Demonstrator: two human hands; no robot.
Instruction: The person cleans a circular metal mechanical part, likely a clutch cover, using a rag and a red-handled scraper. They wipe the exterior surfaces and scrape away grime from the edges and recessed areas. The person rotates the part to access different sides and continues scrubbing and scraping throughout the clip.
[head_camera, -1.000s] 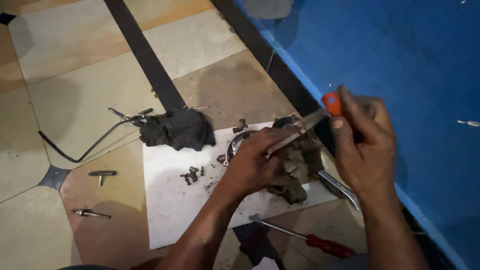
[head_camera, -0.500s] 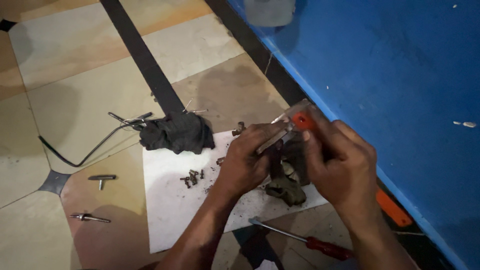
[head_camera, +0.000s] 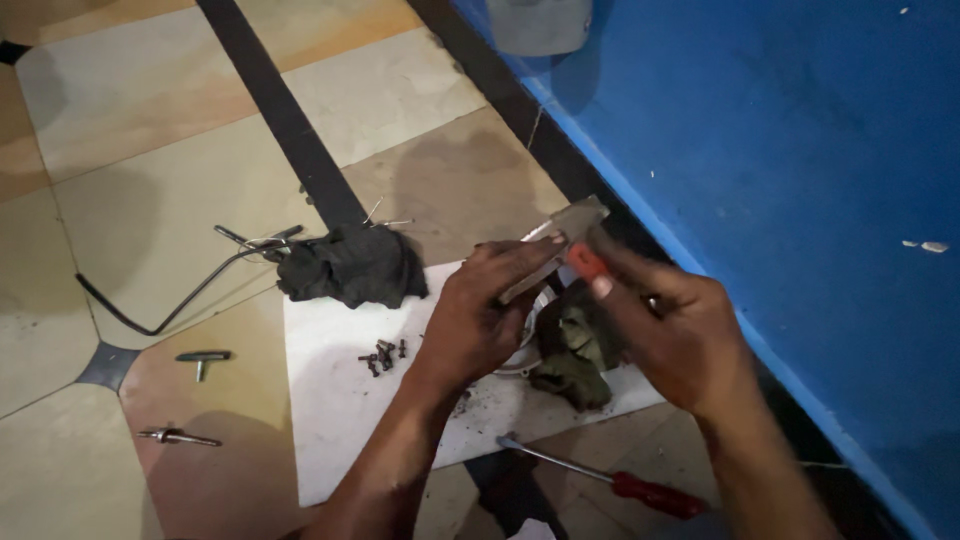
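Repair wkshp: screwdriver (head_camera: 612, 479), loose screws (head_camera: 382, 355).

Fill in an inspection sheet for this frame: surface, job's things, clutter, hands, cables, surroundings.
Surface: tiled floor with a dirty white sheet laid on it.
Job's things: flat metal tool with an orange handle, held over a grimy part on the sheet.
Clutter: dark rag, small screws, red-handled screwdriver, T-shaped key, bolt.
Hands: left hand grips the tool's blade; right hand pinches its orange end.
Cables: bent black rod or cable left of the rag; which one, cannot tell.
Surroundings: blue wall at right, grey object at its top edge.
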